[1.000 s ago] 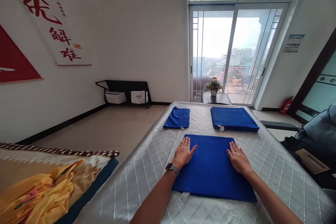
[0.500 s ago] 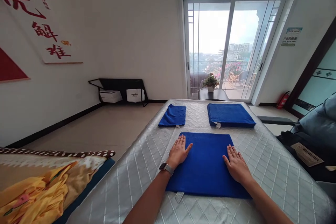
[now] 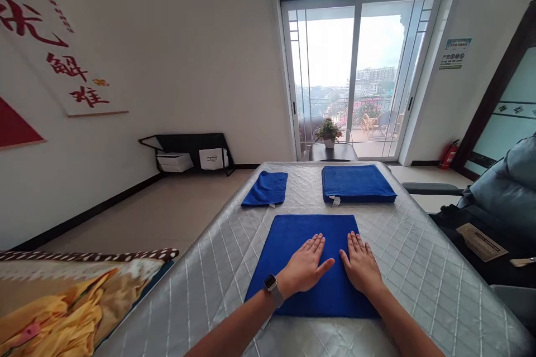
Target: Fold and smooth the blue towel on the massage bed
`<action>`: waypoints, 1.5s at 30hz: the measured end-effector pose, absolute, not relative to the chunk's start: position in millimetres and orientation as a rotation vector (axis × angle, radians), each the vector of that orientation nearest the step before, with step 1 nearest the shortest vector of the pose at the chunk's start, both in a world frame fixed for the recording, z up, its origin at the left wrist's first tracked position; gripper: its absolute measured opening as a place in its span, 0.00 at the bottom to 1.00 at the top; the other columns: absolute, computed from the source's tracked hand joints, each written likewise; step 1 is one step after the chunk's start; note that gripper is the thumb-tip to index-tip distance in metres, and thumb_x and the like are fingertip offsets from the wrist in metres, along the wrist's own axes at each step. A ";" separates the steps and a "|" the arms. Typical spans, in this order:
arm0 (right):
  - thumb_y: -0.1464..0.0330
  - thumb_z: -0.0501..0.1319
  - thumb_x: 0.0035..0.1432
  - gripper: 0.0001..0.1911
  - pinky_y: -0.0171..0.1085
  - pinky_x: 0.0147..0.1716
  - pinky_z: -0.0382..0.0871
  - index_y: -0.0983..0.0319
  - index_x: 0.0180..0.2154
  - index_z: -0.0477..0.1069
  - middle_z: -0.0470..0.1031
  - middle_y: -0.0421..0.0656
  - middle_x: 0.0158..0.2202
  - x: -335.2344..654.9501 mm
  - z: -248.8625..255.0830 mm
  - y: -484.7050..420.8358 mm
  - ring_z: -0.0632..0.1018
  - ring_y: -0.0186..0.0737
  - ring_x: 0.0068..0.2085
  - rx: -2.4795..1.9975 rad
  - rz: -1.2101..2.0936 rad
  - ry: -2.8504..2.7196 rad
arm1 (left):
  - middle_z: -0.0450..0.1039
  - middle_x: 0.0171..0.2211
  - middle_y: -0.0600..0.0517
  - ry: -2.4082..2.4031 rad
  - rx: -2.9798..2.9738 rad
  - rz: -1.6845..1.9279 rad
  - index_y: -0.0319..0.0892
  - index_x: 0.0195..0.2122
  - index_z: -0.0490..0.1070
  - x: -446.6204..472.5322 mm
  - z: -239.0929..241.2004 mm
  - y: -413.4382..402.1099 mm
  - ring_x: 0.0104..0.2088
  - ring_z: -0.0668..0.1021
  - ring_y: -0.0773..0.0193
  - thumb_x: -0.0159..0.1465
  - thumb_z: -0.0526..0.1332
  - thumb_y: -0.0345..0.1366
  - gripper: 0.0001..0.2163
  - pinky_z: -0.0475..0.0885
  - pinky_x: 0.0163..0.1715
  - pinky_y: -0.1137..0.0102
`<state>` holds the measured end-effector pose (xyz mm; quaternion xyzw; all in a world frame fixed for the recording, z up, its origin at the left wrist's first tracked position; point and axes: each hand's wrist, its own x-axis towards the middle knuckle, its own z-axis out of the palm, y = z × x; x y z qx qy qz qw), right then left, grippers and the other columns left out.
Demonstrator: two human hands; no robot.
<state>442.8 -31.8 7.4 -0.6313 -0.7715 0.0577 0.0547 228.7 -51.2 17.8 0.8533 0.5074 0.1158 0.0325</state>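
Both hands open and gripping nothing, left hand [image 3: 307, 265] and right hand [image 3: 360, 265] lie flat side by side on the near towel [image 3: 288, 240] on the table [image 3: 419, 268], smoothing it, I think; lifting it would need fingers curled under an edge

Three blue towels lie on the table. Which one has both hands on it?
The nearest towel: left hand and right hand lie flat on it. The far-left towel and far-right towel are untouched.
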 end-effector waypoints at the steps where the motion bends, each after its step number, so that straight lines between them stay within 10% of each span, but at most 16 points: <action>1: 0.56 0.40 0.70 0.37 0.48 0.71 0.37 0.70 0.72 0.45 0.42 0.49 0.75 443.3 7.0 -31.7 0.44 0.44 0.74 -1.912 0.169 -2.350 | 0.51 0.72 0.42 1.506 2.641 0.356 0.37 0.73 0.50 245.7 17.9 -53.0 0.73 0.53 0.56 0.73 0.38 0.58 0.36 0.54 0.70 0.60; 9: 0.70 0.43 0.66 0.34 0.47 0.71 0.39 0.67 0.73 0.47 0.42 0.47 0.75 447.9 2.3 -33.9 0.46 0.45 0.74 -1.901 0.122 -2.412 | 0.51 0.73 0.44 1.425 2.598 0.466 0.38 0.74 0.47 313.4 18.7 -39.9 0.73 0.53 0.58 0.75 0.33 0.53 0.33 0.51 0.71 0.59; 45: 0.54 0.39 0.70 0.38 0.49 0.71 0.40 0.71 0.72 0.47 0.46 0.49 0.74 444.3 4.3 -32.2 0.48 0.45 0.74 -1.882 0.059 -2.339 | 0.50 0.72 0.39 2.105 2.280 0.360 0.32 0.72 0.52 131.5 1.5 -71.8 0.72 0.55 0.52 0.72 0.36 0.60 0.40 0.52 0.70 0.55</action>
